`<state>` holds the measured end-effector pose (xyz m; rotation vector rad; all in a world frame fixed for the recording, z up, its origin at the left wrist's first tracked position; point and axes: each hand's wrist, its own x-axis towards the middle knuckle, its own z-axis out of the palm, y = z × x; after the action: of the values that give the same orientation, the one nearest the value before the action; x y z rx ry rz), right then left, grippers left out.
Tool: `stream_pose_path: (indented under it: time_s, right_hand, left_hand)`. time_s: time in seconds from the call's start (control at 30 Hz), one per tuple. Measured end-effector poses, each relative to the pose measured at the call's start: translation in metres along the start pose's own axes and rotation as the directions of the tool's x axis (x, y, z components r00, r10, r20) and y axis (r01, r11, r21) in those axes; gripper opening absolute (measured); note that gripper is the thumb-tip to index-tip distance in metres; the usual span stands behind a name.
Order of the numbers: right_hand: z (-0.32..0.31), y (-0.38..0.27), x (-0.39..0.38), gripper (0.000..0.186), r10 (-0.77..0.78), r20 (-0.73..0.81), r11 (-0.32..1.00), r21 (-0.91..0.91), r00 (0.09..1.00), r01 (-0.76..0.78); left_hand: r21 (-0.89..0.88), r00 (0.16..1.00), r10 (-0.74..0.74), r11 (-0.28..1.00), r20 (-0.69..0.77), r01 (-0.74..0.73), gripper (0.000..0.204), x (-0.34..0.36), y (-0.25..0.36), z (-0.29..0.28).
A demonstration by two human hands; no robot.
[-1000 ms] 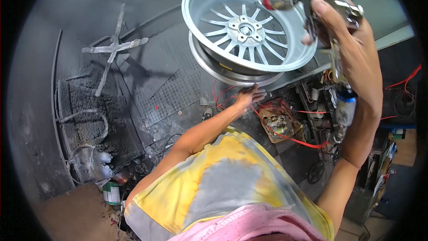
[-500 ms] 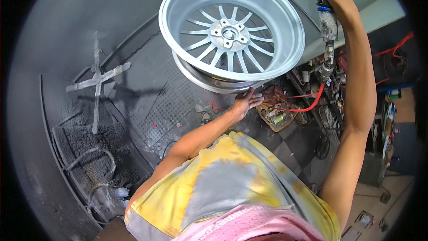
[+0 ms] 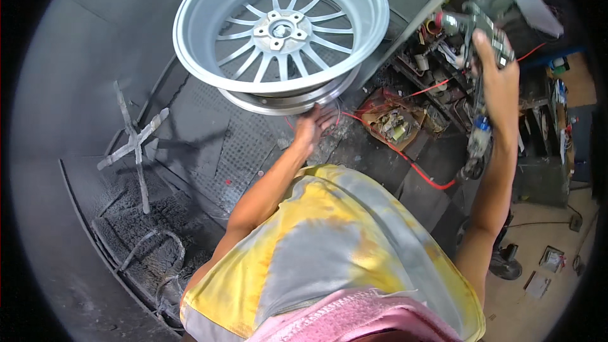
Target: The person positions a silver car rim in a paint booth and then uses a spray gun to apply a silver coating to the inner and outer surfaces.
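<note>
A silver multi-spoke alloy wheel (image 3: 280,82) lies raised in front of me, its hollow side facing up. Beneath it shows a shiny metal ring (image 3: 278,105); whether this belongs to the same wheel, I cannot tell. My left hand (image 3: 308,132) is at the near underside of that ring, fingers stretched out and apart, the tips at or close to its edge. Off to the right, my right hand (image 3: 498,82) is wrapped around a spray gun (image 3: 476,33), whose nozzle end points left. A red air hose (image 3: 418,171) runs from the gun's lower fitting.
A grey-coated cross-shaped stand (image 3: 136,142) stands at left before the dark curved wall. Below it lies a shaggy dark mat (image 3: 142,231). Right of the wheel sit an open box of clutter (image 3: 394,123) and crowded shelves (image 3: 437,79). The hose crosses the floor between.
My right hand has come down and nearer with the spray gun, which is now fully in view. The wheel and my left hand appear further left and higher as the view shifts.
</note>
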<state>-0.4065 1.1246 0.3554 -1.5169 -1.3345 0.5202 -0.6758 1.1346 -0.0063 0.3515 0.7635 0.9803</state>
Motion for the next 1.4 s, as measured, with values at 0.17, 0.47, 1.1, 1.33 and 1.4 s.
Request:
stream_pose_path:
  time_s: [0.17, 0.47, 1.1, 1.33, 1.4]
  right_hand:
    - [-0.022, 0.075, -0.081, 0.024, 0.241, 0.013, 0.968, 0.064, 0.970, -0.242]
    - [0.006, 0.150, -0.161, 0.028, 0.311, 0.251, 0.888, 0.267, 0.917, -0.374]
    - [-0.033, 0.156, -0.159, 0.030, 0.287, 0.273, 0.863, 0.342, 0.918, -0.372]
    - [-0.024, 0.146, -0.153, 0.032, 0.266, 0.305, 0.873, 0.325, 0.914, -0.363]
    - [-0.024, 0.151, -0.138, 0.031, 0.231, 0.123, 0.925, 0.279, 0.965, -0.257]
  left_hand:
    - [0.027, 0.993, 0.109, 0.994, -0.051, -0.108, 0.051, -0.025, 0.025, -0.043]
    - [0.527, 0.943, 0.235, 0.846, -0.235, -0.080, 0.033, -0.095, 0.252, -0.160]
    - [0.796, 0.783, 0.368, 0.550, -0.501, 0.250, 0.068, -0.078, 0.399, -0.001]
    - [0.835, 0.704, 0.451, 0.345, -0.549, 0.430, 0.072, -0.039, 0.432, 0.015]
    - [0.831, 0.695, 0.457, 0.277, -0.556, 0.483, 0.074, -0.024, 0.444, 0.015]
